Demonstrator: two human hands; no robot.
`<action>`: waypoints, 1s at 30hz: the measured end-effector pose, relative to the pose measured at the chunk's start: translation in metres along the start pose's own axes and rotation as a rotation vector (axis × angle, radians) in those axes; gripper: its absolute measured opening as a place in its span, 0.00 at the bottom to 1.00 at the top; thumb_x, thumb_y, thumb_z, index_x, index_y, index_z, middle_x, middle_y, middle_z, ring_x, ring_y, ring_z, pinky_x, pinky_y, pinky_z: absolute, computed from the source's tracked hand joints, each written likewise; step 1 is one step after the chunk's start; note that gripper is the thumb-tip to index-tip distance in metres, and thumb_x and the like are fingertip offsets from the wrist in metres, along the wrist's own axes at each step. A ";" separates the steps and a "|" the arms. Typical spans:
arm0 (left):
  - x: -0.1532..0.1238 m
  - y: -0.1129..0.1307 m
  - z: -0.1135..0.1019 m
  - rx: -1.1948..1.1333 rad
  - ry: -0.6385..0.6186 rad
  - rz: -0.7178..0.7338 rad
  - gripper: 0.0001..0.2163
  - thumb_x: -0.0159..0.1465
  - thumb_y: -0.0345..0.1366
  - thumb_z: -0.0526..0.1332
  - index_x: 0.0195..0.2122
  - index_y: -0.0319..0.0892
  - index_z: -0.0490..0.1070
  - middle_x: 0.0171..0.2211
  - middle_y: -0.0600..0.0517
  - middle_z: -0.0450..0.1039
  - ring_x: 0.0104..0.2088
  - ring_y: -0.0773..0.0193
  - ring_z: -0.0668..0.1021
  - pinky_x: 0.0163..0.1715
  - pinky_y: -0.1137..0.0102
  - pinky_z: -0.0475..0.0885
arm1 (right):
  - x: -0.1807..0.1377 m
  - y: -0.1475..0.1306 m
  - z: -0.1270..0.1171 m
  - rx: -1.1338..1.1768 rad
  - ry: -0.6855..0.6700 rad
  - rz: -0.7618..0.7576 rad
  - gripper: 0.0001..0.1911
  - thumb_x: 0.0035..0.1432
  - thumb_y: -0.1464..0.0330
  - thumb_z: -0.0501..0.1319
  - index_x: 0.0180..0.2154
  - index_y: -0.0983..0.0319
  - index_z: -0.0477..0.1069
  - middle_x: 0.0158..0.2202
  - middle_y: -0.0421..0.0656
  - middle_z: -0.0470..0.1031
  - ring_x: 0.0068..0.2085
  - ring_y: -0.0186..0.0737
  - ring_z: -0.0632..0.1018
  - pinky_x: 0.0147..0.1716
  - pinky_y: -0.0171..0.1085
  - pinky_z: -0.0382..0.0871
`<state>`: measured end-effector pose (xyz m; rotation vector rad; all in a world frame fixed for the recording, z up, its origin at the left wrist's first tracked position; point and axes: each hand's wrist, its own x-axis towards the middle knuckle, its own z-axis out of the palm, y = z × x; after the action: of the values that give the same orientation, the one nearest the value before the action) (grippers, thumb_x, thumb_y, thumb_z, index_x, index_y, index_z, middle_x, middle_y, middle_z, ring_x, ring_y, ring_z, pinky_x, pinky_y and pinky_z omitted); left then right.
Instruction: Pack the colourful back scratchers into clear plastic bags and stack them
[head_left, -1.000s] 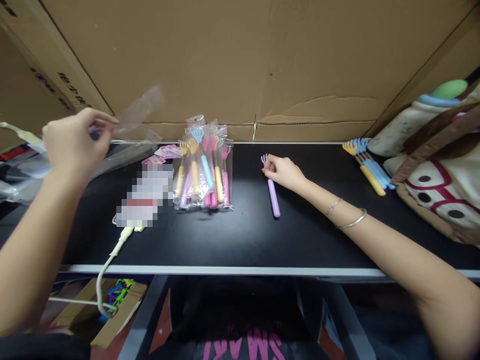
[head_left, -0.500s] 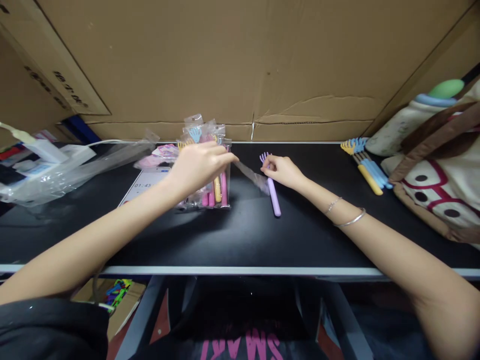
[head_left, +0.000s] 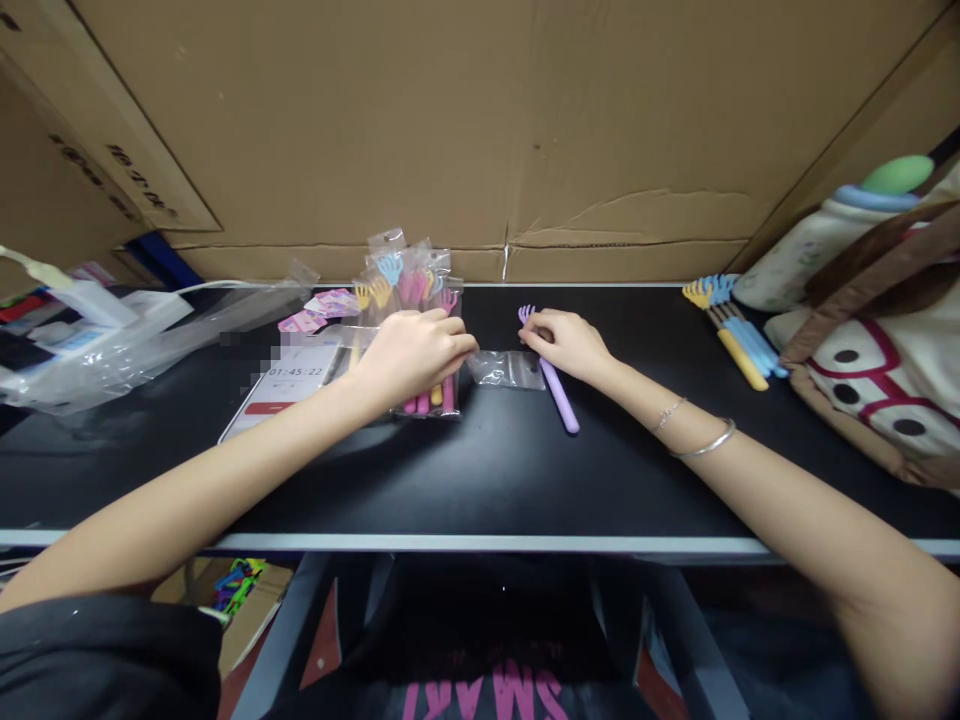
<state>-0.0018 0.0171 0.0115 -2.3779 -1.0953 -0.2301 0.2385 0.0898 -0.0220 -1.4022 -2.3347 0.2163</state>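
Note:
My left hand point(head_left: 411, 352) is closed in a pinch on one end of a small clear plastic bag point(head_left: 508, 368) that lies flat on the black table point(head_left: 480, 470). My right hand point(head_left: 568, 343) is closed on the upper part of a purple hand-shaped scratcher point(head_left: 556, 388), near its claw end, just right of the bag. The scratcher's handle rests on the table, angled toward the lower right. Behind my left hand lies a pile of bagged scratchers point(head_left: 409, 290) in yellow, blue and pink.
A phone point(head_left: 285, 388) showing a timer lies left of the pile, with pink cards point(head_left: 324, 308) behind it. Loose plastic bags point(head_left: 142, 340) lie far left. Unbagged yellow and blue scratchers point(head_left: 735, 335) and a cloth bag point(head_left: 877, 340) sit at the right. Cardboard point(head_left: 480, 130) walls the back.
My left hand carried the clear bag from the far left to the middle and laid it flat beside the purple scratcher. My right hand turned the scratcher's handle slightly rightward.

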 end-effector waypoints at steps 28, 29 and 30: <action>-0.028 -0.038 -0.026 -0.013 0.185 -0.336 0.13 0.70 0.45 0.54 0.40 0.53 0.78 0.34 0.55 0.82 0.31 0.62 0.81 0.23 0.71 0.59 | -0.010 -0.012 -0.060 -0.092 0.235 -0.143 0.09 0.64 0.64 0.58 0.41 0.54 0.78 0.36 0.40 0.82 0.38 0.44 0.80 0.35 0.39 0.63; -0.029 -0.039 -0.026 -0.034 0.187 -0.349 0.13 0.70 0.46 0.55 0.41 0.53 0.78 0.34 0.55 0.82 0.31 0.62 0.81 0.23 0.71 0.59 | -0.009 -0.009 -0.062 -0.064 0.231 -0.131 0.09 0.63 0.64 0.59 0.40 0.54 0.78 0.34 0.40 0.81 0.37 0.44 0.80 0.34 0.39 0.64; -0.030 -0.040 -0.026 -0.051 0.184 -0.361 0.12 0.69 0.47 0.55 0.41 0.53 0.78 0.33 0.55 0.82 0.31 0.62 0.81 0.23 0.72 0.59 | -0.007 -0.006 -0.064 -0.031 0.227 -0.124 0.09 0.63 0.64 0.59 0.40 0.55 0.78 0.33 0.41 0.81 0.36 0.43 0.79 0.34 0.39 0.64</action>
<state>-0.0503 0.0061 0.0382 -2.1348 -1.4340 -0.5961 0.2636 0.0761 0.0356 -1.2215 -2.2343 -0.0140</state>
